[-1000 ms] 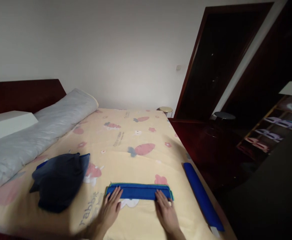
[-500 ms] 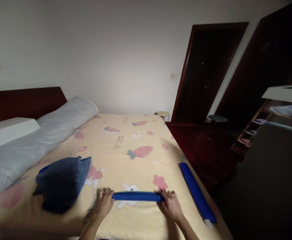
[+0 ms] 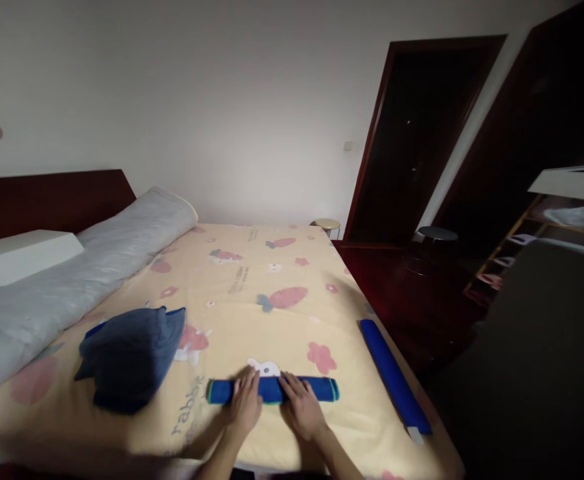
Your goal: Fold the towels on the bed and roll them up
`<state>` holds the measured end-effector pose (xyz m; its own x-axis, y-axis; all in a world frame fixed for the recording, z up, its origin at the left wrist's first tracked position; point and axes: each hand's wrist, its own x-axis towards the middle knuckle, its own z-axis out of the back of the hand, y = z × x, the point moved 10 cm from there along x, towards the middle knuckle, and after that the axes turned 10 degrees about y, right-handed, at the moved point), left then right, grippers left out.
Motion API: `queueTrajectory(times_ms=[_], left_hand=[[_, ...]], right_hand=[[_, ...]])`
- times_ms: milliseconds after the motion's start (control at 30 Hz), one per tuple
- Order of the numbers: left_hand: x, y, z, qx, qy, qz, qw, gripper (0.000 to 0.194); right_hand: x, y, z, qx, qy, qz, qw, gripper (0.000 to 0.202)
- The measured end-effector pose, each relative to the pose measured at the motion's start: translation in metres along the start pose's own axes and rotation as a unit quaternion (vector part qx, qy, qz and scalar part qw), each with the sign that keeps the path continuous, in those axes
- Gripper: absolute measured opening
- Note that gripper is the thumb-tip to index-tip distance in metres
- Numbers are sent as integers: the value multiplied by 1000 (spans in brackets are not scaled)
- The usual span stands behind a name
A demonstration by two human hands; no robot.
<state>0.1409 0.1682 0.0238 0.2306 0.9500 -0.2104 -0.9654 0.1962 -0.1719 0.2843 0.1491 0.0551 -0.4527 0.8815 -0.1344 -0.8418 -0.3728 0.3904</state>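
A blue towel with green edging lies rolled into a tube across the near part of the bed. My left hand rests flat on the roll left of its middle, fingers stretched forward over it. Just right of the middle, my right hand lies on it the same way, fingers extended. Both ends of the roll stick out past my hands. A loose, crumpled grey-blue cloth lies to the left. On the right, along the bed's edge, is another blue roll with a white tag at its near end.
The bed has a cream sheet with rabbit and carrot prints. A long grey bolster and a white box lie along the headboard. Stools and a shelf stand beyond the right edge.
My hands have moved inward from the two ends of the rolled towel to its middle. The roll's ends, hidden under my hands before, now show and look thicker.
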Motion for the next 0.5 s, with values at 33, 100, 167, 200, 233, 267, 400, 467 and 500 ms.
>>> queueTrajectory(times_ms=[33,100,167,200,233,267,400,467,500], left_hand=[[3,-14,-5,-1,-9,-19,1000,68],[3,-26,-9,14,-37,-65,997,65],[-6,-12,-7,44,-75,-97,991,61],[-14,4,-3,62,-92,-106,988,61],[-21,23,0,83,-106,-111,985,62],[-28,45,3,102,-115,-110,982,63],[-45,109,10,161,-121,-92,975,67],[-46,117,9,181,-117,-86,973,69],[-44,117,8,190,-115,-82,972,70]], right_hand=[[6,9,-8,3,1,19,1000,73],[10,9,-16,-2,-17,36,999,68],[2,-13,-16,-20,-39,37,998,60],[-6,-30,-14,-33,-48,34,998,58],[-15,-48,-10,-47,-56,26,997,58],[-25,-67,-6,-60,-63,16,996,58],[-51,-111,3,-102,-68,2,993,60],[-52,-110,3,-116,-58,7,992,64],[-51,-107,5,-122,-55,6,991,66]])
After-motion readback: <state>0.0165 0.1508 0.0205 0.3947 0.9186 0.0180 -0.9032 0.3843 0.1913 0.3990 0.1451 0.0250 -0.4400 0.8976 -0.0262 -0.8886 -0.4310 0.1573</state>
